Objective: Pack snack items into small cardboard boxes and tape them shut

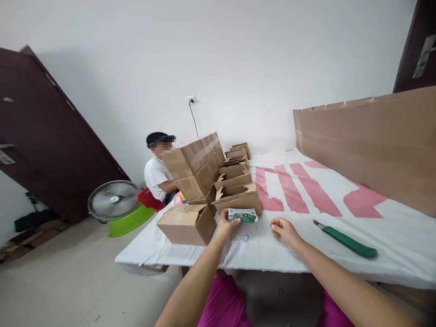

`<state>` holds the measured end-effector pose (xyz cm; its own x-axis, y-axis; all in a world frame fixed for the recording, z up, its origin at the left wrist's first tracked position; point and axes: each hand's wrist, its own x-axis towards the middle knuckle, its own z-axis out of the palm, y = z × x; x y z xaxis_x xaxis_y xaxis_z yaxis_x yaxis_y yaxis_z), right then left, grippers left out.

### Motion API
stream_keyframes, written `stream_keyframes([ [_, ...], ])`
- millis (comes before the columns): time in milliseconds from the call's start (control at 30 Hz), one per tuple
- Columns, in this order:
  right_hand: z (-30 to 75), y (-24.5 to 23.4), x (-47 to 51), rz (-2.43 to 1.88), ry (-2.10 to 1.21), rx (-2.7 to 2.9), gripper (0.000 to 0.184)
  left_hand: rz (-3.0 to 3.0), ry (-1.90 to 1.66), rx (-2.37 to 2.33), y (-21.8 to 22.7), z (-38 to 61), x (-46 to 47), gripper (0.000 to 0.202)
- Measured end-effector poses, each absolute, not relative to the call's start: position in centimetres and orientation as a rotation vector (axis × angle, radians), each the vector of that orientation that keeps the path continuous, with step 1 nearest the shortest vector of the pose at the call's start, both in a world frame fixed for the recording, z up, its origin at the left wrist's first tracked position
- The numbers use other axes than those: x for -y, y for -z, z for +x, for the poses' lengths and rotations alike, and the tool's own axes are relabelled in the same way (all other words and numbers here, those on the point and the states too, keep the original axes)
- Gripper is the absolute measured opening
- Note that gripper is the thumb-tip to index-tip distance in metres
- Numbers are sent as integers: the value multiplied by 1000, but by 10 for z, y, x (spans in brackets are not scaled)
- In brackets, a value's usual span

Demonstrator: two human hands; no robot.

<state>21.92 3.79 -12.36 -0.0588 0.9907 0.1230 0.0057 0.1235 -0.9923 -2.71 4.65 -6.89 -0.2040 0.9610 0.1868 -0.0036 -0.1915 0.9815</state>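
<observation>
My left hand (227,225) grips a small white and green carton (242,215) just above the white table cover (391,236). Right behind the carton stands a row of open cardboard boxes (238,199). My right hand (285,230) rests on the cover a little to the right of the carton, its fingers loosely curled with nothing in them. A closed cardboard box (188,223) sits to the left of my left hand.
A green-handled utility knife (347,241) lies on the cover to the right. A large cardboard sheet (368,145) leans along the right side. Stacked cartons (197,165) stand at the far end, where a seated person (157,175) works. A floor fan (112,200) stands at left.
</observation>
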Motion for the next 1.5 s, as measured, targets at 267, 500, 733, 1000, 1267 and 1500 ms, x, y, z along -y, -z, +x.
stream_keyframes([
  [267,219,128,-21,-1168,-900,1710,9,1428,-1574,-1712,110,-45,-51,56],
  [500,214,122,-8,-1178,-670,1984,7,1757,-1452,-2075,114,-43,-39,34],
  [733,215,118,-5,-1189,-575,2079,9,2254,-1116,-1969,102,-33,-19,14],
  [1000,215,118,-6,-1179,-521,2109,12,2572,-831,-1619,97,-24,-17,7],
  [1267,213,120,-7,-1155,-520,2097,10,2588,-969,-1557,96,-23,-14,10],
  [1500,213,117,-6,-1030,-538,2107,15,2603,-969,-1320,90,17,1,13],
])
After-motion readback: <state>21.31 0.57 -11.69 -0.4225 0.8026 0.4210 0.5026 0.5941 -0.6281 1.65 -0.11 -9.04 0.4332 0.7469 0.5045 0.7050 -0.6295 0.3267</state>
